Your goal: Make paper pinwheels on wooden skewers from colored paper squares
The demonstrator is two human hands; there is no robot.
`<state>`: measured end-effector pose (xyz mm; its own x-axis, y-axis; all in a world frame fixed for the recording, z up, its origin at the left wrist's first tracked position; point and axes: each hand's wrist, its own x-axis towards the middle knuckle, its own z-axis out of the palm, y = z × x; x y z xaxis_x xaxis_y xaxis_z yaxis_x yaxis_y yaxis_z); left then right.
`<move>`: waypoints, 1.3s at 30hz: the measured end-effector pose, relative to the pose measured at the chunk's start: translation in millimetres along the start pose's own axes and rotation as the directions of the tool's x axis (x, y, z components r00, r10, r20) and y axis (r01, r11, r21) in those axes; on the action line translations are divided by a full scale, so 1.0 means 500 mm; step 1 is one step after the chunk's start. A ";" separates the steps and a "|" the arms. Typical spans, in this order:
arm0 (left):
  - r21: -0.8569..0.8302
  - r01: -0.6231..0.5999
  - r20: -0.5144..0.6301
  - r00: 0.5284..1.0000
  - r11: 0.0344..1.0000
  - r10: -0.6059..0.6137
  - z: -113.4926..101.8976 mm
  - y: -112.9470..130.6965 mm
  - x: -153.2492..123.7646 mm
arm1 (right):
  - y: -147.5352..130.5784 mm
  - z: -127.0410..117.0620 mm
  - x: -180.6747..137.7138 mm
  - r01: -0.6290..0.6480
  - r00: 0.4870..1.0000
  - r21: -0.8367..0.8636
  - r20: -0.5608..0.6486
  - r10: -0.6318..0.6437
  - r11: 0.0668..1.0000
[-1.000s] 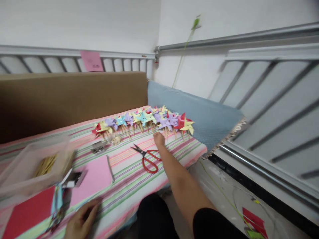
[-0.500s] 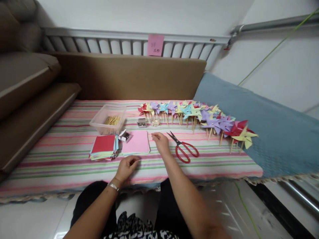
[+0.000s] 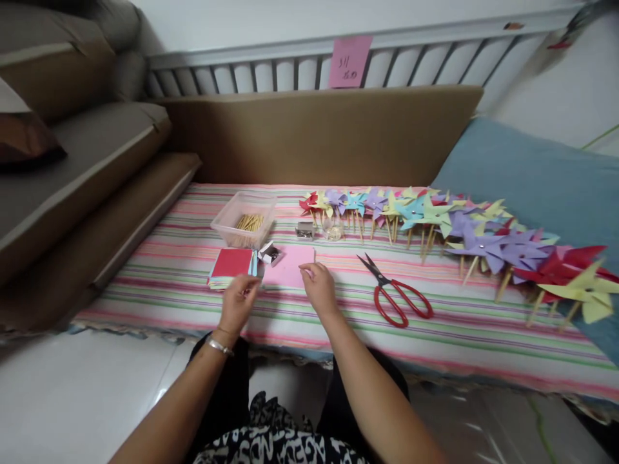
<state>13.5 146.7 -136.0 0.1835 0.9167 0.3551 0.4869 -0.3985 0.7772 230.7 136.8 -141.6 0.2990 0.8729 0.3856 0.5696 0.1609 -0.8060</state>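
Note:
A pink paper square lies on the striped cloth in front of me. My right hand is at its right edge, thumb and forefinger pinched together; whether they grip the paper is unclear. My left hand is held with curled, closed fingers by the front right corner of a stack of coloured paper squares, red on top. Anything within those fingers is too small to make out. Between stack and pink paper sits a small open box with dark contents. Red-handled scissors lie partly open, right of my right hand.
A clear plastic tub holds short wooden sticks. Another small box and a round clear dish stand behind the pink paper. Many paper pinwheels on sticks spread along the back and right. Cushions are piled at left.
My view has shifted, so things appear farther right. My right hand has come onto the pink paper's right edge. My left hand has moved left, from the pink paper's front to the stack's corner.

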 end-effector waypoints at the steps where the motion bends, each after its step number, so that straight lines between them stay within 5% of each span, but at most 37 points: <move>1: 0.116 -0.027 -0.057 0.998 0.993 0.034 -0.028 -0.010 0.016 | -0.001 0.001 0.001 0.003 1.000 0.003 0.004 -0.003 1.000; 3: 0.300 -0.073 -0.058 0.994 0.951 0.094 -0.077 -0.034 0.049 | -0.003 0.002 0.002 0.006 1.000 0.010 0.011 -0.007 1.000; 7: 0.462 -0.125 0.155 0.986 0.878 0.059 -0.123 -0.080 0.093 | -0.008 0.003 -0.001 0.005 1.000 0.025 0.024 -0.005 1.000; 19: 0.499 -0.099 0.284 0.957 0.861 -0.054 -0.137 -0.100 0.121 | -0.006 0.010 -0.016 -0.005 0.998 0.051 0.065 0.001 0.999; 39: 0.516 -0.230 0.411 0.912 0.825 -0.003 -0.151 -0.110 0.123 | -0.005 0.017 -0.020 -0.015 0.995 0.063 0.097 0.009 0.998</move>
<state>-66.5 222.7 -117.8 0.5170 0.8492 0.1076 0.8003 -0.5241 0.2913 219.9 131.5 -147.5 0.2287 0.9149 0.3327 0.5153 0.1762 -0.8387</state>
